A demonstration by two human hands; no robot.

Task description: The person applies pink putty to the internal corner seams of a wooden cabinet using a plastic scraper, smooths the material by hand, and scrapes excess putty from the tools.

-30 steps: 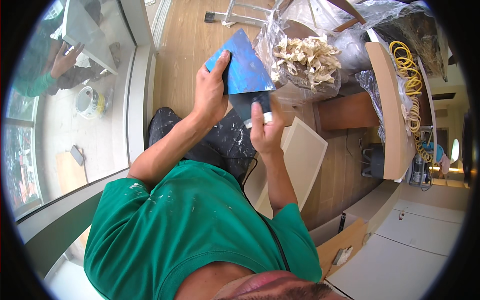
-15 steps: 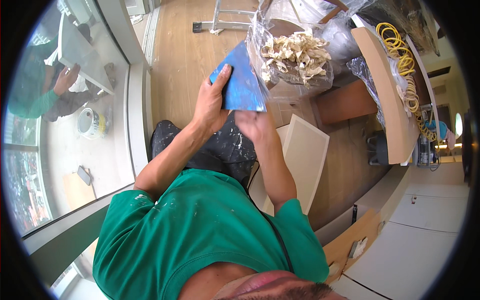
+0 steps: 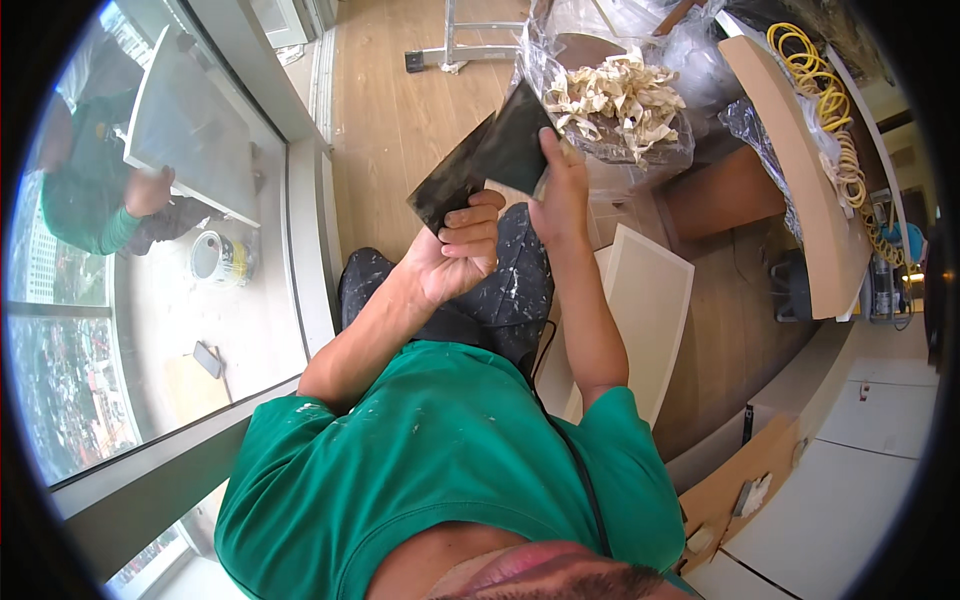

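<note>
My left hand point(image 3: 452, 250) is closed with its palm turned up, fingers wrapped over the lower edge of a flat dark putty spreader point(image 3: 440, 190). Between the thumb and fingers of my right hand point(image 3: 562, 192) is a second putty spreader point(image 3: 515, 145), also thin, dark and straight-edged. The two blades overlap and appear to touch, tilted against each other in front of my paint-spattered trousers point(image 3: 515, 260). Part of the left blade lies hidden behind the right one.
Crumpled cream strips point(image 3: 625, 95) lie heaped on clear plastic ahead. A pale framed panel point(image 3: 650, 320) leans at my right. Yellow coiled hose point(image 3: 805, 60) hangs by a brown board point(image 3: 790, 170). A ladder foot point(image 3: 430, 62) stands far ahead; a glass pane point(image 3: 270, 330) is at left.
The spreaders have turned from a blue, shiny face to dark faces, and two separate blades now show. My left hand has rolled palm up; my right hand has risen beside the right blade.
</note>
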